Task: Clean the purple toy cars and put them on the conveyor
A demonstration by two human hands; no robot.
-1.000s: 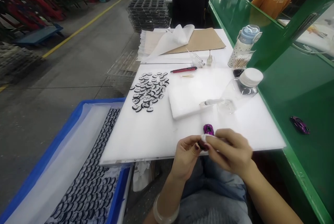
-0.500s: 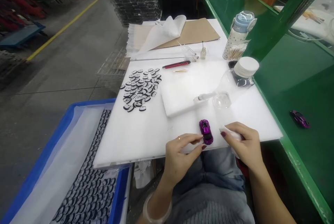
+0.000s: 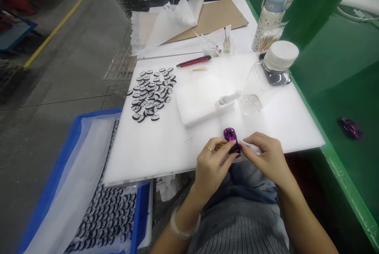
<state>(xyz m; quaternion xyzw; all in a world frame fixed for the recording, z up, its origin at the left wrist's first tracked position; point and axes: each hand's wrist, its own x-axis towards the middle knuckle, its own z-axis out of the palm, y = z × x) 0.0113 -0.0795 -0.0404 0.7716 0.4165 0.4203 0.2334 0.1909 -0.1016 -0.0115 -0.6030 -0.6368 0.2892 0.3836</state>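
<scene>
A small purple toy car rests at the near edge of the white board. My left hand pinches its rear end between thumb and fingers. My right hand holds a small white cloth pressed against the car's right side. A pile of several black-and-white parts lies on the board's left half.
A folded white pad, a clear bottle lying on its side, a red utility knife and a cotton-swab cup sit farther back. A blue crate with more parts stands at left. A second purple car lies on the green bench.
The car was held up in both hands, then set down on the board with the hands apart. Now both hands have closed in on it again.
</scene>
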